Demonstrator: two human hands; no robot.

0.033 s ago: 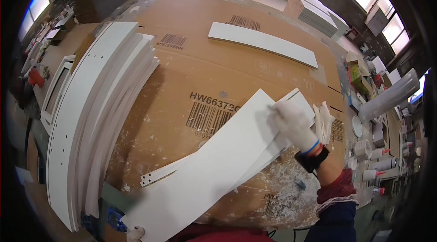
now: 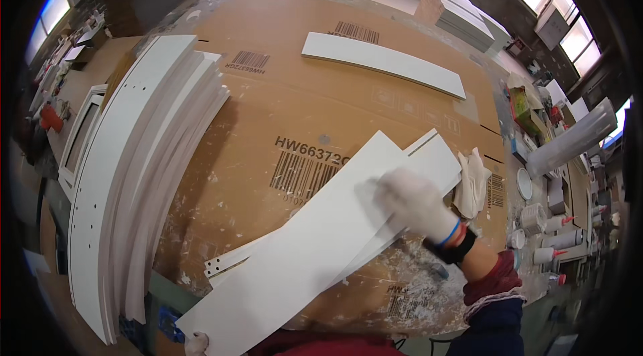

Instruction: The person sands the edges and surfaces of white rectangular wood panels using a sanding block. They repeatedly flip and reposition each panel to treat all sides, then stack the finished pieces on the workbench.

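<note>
Head view: across the surface (image 2: pixel 261 103), the board (image 2: pixel 288 255) lies slantwise over other boards (image 2: pixel 437 157), its long axis running from the near-left corner toward the far-right corner. The left hand (image 2: pixel 196 343) grips its near end; at its far part is the right hand (image 2: pixel 415 205), blurred, its grip impossible to tell.

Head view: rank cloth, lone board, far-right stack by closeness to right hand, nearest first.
From the right hand:
1. Cloth, just to its right.
2. Lone board, across the table.
3. Far-right stack, beyond the board, upper right.
</note>
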